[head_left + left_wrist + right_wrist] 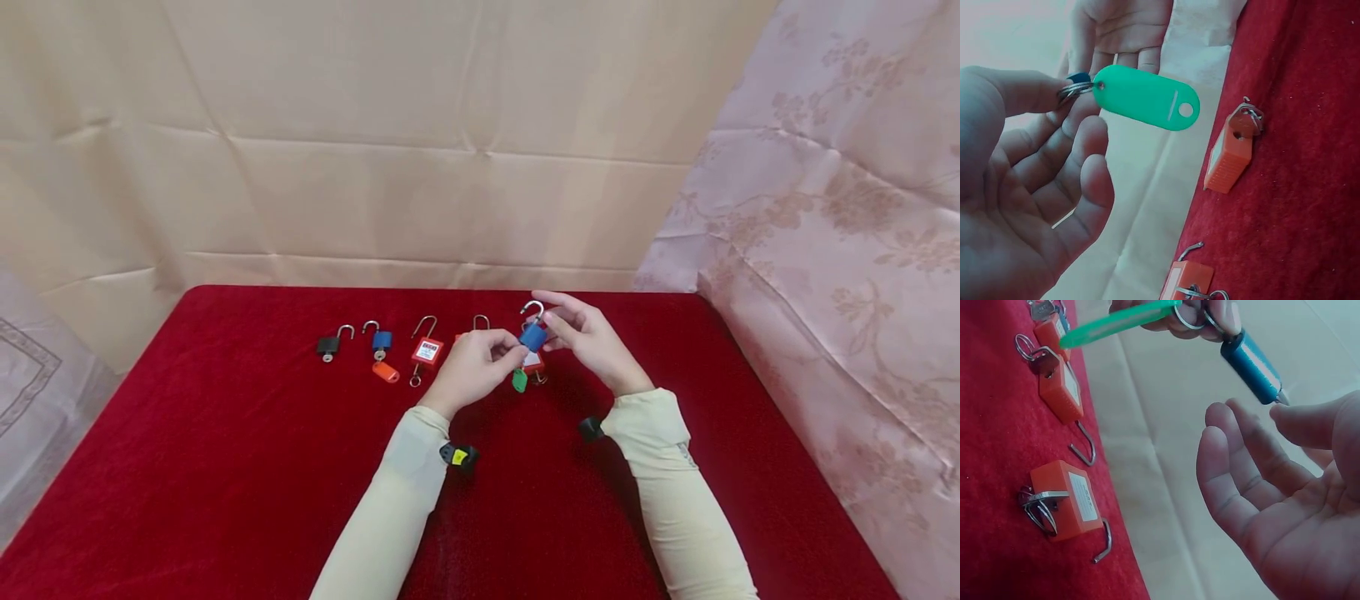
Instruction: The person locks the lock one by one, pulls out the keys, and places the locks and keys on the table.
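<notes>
A blue padlock [533, 337] with its shackle swung out is held up above the table. My left hand [480, 364] pinches the key at its base between thumb and forefinger. From the key's rings a green tag [1146, 99] hangs, also visible in the head view. Beside the padlock is my right hand [592, 340], its thumb at the shackle and its other fingers loosely spread, as the right wrist view shows. The blue body [1251, 367] is seen edge-on there. Most of the key is hidden by the left fingers.
On the red cloth-covered table [247, 467] lies a row of unlocked padlocks: a black one [327, 345], a blue one [382, 341] with an orange tag [386, 372], and red ones [427, 352], some partly behind my hands. A beige curtain [420, 208] hangs behind.
</notes>
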A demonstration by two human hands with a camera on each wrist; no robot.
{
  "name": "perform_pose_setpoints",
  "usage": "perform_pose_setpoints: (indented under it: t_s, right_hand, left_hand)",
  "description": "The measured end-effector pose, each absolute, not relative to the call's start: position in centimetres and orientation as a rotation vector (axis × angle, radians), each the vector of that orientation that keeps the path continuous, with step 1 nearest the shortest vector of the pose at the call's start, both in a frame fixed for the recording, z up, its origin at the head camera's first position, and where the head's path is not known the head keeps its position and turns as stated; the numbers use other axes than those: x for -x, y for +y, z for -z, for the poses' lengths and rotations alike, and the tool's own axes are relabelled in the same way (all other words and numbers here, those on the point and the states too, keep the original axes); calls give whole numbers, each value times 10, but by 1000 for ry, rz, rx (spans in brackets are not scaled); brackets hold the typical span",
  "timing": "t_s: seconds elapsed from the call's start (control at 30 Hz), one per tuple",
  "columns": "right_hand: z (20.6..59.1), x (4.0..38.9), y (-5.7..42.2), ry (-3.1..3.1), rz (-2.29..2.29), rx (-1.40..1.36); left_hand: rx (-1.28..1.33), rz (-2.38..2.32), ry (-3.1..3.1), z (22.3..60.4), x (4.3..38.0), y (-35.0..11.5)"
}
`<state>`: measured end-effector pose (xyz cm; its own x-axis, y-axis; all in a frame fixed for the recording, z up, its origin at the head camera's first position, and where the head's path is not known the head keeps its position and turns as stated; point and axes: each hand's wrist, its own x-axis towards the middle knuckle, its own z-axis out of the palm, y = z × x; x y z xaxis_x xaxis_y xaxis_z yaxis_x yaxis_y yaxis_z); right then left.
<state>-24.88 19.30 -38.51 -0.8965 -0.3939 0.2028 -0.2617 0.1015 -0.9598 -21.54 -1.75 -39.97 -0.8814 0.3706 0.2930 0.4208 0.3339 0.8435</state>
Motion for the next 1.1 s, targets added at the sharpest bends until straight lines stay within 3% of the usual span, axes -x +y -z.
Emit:
perform_pose_setpoints:
  t_s: [1.1]
  right_hand:
    - [388, 251, 192, 2369, 1928, 635]
  left_hand:
    - [772, 1777, -2512, 400, 216, -24]
